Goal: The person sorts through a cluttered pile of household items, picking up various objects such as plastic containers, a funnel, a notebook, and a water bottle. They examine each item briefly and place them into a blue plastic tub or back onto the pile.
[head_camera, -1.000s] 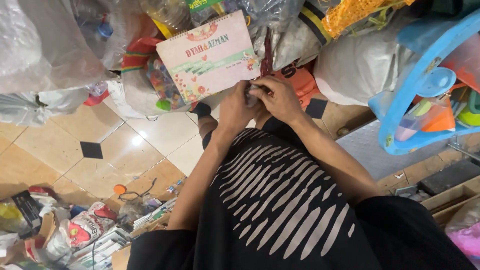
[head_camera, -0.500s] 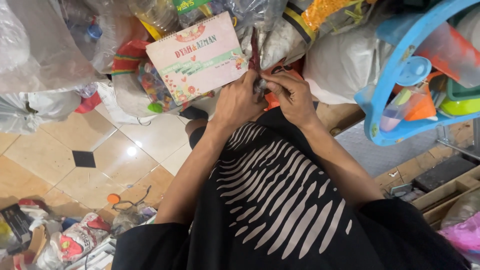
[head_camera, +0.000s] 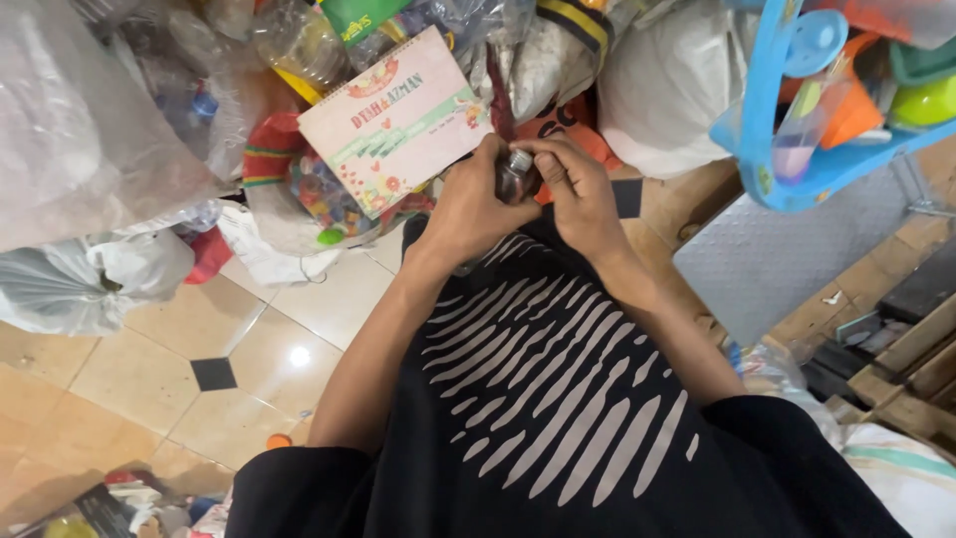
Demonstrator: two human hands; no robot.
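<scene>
My left hand [head_camera: 468,204] and my right hand [head_camera: 578,194] are joined in front of my chest around a small clear bottle [head_camera: 514,173] with a pale cap. The left hand's fingers wrap its body, and the right hand's fingertips sit at the cap. A white card with a floral print [head_camera: 393,120] stands tilted just left of my left hand, touching its fingers. Most of the bottle is hidden by my fingers. My black shirt with pale stripes [head_camera: 538,399] fills the lower middle.
Clear plastic sacks of bottles [head_camera: 90,110] pile up at the left and top. A white sack [head_camera: 667,80] and a blue plastic rack [head_camera: 767,120] with coloured items stand at the right. A grey metal plate [head_camera: 777,259] and wooden pieces [head_camera: 906,339] lie lower right. Tan floor tiles [head_camera: 179,339] spread to the left.
The view has shifted, so my hands and the card sit lower in the frame. The bottle's cap now shows between my fingers; both hands stay closed together on it.
</scene>
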